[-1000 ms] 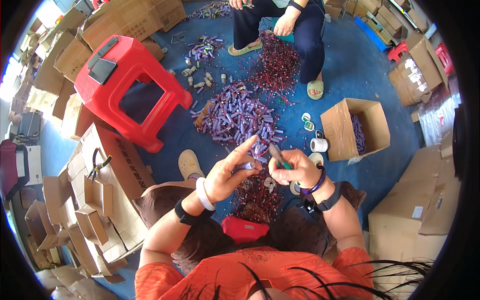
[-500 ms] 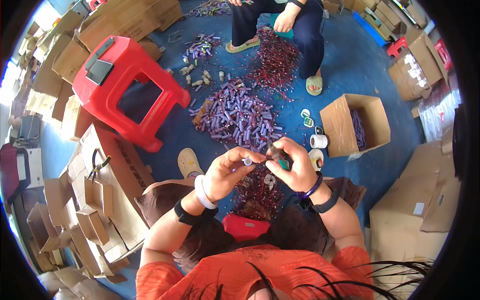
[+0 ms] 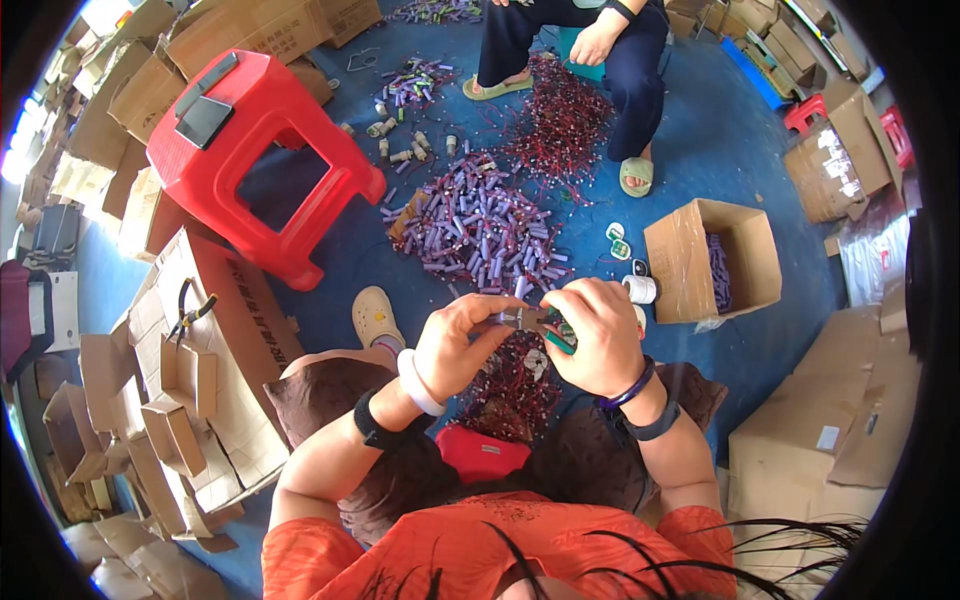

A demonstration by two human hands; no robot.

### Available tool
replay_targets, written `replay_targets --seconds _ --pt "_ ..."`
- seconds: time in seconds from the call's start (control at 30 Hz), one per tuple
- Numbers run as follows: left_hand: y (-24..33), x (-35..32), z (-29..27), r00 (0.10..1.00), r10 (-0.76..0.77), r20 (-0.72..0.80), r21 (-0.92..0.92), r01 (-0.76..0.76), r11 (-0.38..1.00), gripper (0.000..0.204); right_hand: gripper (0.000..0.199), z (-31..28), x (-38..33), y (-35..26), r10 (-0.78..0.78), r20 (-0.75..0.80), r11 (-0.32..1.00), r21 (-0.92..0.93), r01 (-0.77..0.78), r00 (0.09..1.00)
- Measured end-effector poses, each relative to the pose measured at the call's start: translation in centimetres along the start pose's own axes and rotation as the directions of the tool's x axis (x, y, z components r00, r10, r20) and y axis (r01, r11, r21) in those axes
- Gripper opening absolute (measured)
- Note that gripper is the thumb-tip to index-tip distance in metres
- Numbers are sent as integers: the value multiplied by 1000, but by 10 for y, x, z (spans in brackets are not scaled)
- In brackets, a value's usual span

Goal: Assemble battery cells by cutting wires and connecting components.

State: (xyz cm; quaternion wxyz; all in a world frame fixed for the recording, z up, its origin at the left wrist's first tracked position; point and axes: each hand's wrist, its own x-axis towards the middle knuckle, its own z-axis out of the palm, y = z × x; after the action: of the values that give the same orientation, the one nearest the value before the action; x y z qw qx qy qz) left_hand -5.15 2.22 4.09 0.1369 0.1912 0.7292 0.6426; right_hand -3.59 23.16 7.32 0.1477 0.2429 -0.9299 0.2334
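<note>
My left hand (image 3: 452,347) pinches a small purple cylindrical cell (image 3: 493,319) between thumb and fingers, mostly covered by them. In my right hand (image 3: 600,332) is a pair of green-handled pliers (image 3: 563,341), its metal jaws pointing left at the cell's end. Whether the jaws grip anything is too small to make out. Below both hands, a heap of dark red wires and small pieces (image 3: 510,385) lies between my knees. Just beyond them spreads a pile of purple cells (image 3: 485,235) with red wires among them.
Right of the pile stands an open cardboard box (image 3: 672,262) with purple cells inside, beside a white roll (image 3: 640,289). A red stool (image 3: 225,125) carries a phone. Another person sits opposite by a red wire heap (image 3: 560,130). Black-and-yellow pliers (image 3: 188,312) rest on cardboard at left.
My right hand has turned, its back now more to the top, and the pliers' jaws now point left toward the cell. The left hand still pinches the cell; the view has shifted slightly.
</note>
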Motion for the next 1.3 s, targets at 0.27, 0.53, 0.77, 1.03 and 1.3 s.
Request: replay_targets --seconds 0.27,0.53,0.77,1.03,1.3 --pt "4 -2 -1 994 94 -47 200 -83 976 32 35 -4 1 -2 1 51 998 -58 2 999" --pt "6 -6 -1 995 36 -92 203 -16 979 34 33 0 2 -3 43 49 999 28 -45 998" --pt "3 -8 0 993 64 -103 249 -36 968 28 22 10 -5 2 89 73 978 183 -101 993" --pt "0 -7 1 991 20 -130 245 13 969 28 26 10 -7 4 258 332 745 530 -406 907" --pt "7 -7 -4 981 193 26 -1 -193 981 26 16 0 -4 5 242 552 164 787 -595 798"
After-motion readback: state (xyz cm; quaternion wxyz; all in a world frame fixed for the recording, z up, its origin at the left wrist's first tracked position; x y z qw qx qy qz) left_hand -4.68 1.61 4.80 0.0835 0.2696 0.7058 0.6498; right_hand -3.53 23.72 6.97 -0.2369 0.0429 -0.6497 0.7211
